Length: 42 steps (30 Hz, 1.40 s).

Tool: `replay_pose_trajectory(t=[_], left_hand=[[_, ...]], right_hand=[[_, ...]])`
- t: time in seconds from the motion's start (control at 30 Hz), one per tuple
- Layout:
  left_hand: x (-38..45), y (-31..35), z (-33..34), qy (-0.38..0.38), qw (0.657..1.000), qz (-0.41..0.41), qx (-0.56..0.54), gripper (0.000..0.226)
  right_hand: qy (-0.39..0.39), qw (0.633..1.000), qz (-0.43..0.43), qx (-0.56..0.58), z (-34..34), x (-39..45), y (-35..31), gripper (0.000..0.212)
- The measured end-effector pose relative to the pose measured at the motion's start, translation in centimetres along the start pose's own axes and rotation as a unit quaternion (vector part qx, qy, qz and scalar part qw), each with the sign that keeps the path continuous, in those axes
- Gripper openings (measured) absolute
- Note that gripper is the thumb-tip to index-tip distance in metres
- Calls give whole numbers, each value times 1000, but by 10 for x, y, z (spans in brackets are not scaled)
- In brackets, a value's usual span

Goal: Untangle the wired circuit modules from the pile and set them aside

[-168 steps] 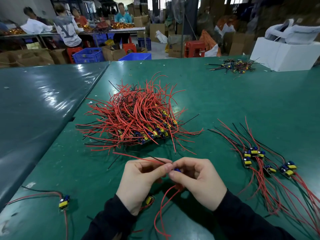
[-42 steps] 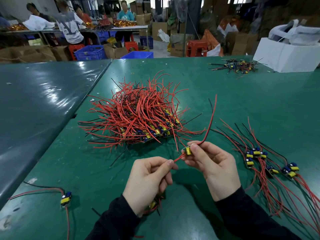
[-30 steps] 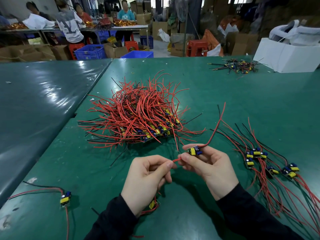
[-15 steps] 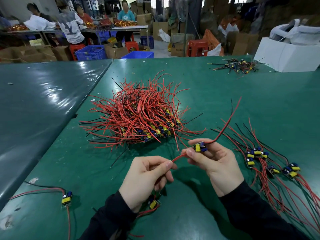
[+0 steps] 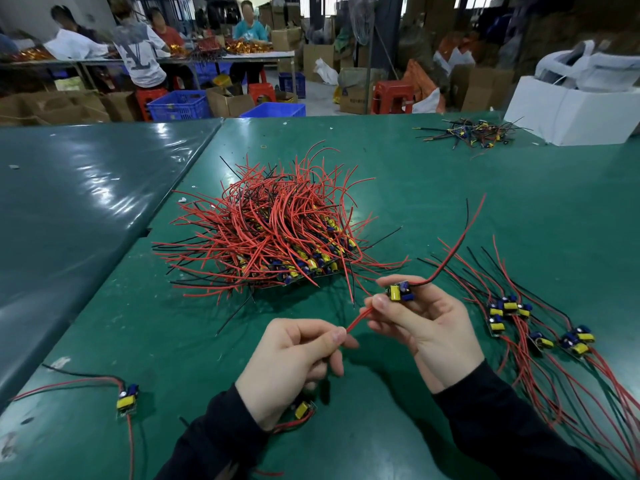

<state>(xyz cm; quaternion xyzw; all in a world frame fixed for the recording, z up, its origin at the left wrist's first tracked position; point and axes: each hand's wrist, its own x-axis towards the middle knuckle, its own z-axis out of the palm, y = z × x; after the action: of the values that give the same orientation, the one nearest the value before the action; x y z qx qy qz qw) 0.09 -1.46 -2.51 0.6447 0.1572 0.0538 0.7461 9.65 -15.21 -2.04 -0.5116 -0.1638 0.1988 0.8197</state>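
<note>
A tangled pile (image 5: 277, 233) of red and black wired circuit modules lies in the middle of the green table (image 5: 415, 188). My right hand (image 5: 426, 327) holds one module (image 5: 400, 292) with a yellow and blue part; its red and black wires arc up to the right. My left hand (image 5: 294, 362) pinches the red wire end of that module, and another module (image 5: 303, 410) shows beneath its palm. Several separated modules (image 5: 540, 327) lie in a row at the right.
A single module (image 5: 127, 400) with wires lies at the near left. A small heap of wires (image 5: 471, 131) and a white box (image 5: 568, 112) sit at the far right. A second dark table (image 5: 69, 202) adjoins on the left. People work at benches behind.
My right hand has carried the module rightward and slightly up, toward the separated row, and its wires swung right. My left hand stays on the red wire end.
</note>
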Motion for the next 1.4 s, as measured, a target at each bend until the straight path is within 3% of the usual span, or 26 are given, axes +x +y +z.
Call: replay_pose_trajectory(t=[0.23,0.33,0.5,0.67,0.8,0.93,1.1,1.23,1.33,1.4], left_hand=[[1,-2,-2,41,996,15,73,27],[1,0,-2,25,997,26,65,20],[1,4,-6,-52,998,-30,-13,19],[1,-1,-3,-33,994,-23,102,28],[2,-2,-5,-7,992,-10,126,24],[3,-1,-8,16,993,17,117,24],[1,3,-12,-60,996,-49,39,26],[2,1,-8,-55,992,-35,107,27],[2,-2,-7,-36,991,-24,130,26],[2,-2,-8,-38,990,-19,137,25]], right_hand=[[-81,996,-12,-19,4,-8,0,23],[-52,998,-21,-3,1,-3,-4,22],[-6,999,-32,27,-4,3,-8,19],[-63,998,-15,6,1,-5,-8,20],[-110,993,-26,-26,6,-11,-5,25],[-30,999,-37,8,1,-2,-9,18],[25,997,-53,43,-4,6,-19,19],[-40,998,-41,35,-1,-2,-18,16],[-115,993,-23,19,6,-11,-14,27],[-85,996,-25,29,7,-9,-14,17]])
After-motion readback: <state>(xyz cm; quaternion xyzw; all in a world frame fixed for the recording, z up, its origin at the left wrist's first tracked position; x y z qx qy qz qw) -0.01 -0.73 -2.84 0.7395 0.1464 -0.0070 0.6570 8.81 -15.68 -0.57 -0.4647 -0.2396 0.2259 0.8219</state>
